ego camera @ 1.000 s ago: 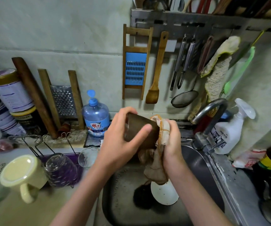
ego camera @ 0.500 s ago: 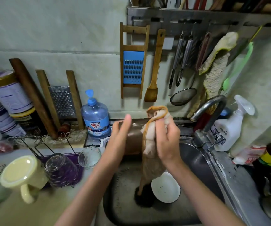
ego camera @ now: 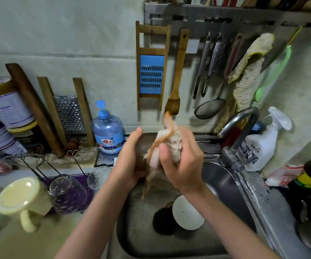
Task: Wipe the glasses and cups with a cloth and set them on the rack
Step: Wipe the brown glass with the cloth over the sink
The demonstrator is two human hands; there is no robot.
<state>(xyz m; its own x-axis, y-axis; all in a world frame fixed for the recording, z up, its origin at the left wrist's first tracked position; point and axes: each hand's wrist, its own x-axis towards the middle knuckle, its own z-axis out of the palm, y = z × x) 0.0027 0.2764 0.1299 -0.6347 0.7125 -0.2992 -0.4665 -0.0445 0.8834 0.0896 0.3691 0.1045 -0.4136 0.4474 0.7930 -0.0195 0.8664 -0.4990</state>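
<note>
Pale wall and a steel sink (ego camera: 225,182) frame the work. Over the basin, near centre, the left hand (ego camera: 130,161) curls its fingers round a smooth brown tumbler (ego camera: 143,148). The right hand (ego camera: 184,165) pinches a limp, porous cloth (ego camera: 171,146) against its end. Stiff, and probably wet and slippery, the tumbler wants a full grip round the barrel. At 8 o'clock stands the wire rack (ego camera: 27,155).

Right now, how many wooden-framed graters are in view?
2: the blue-bladed wooden grater hangs on the wall; the metal-bladed wooden grater leans on it, lower left. Others may be hidden.
</note>
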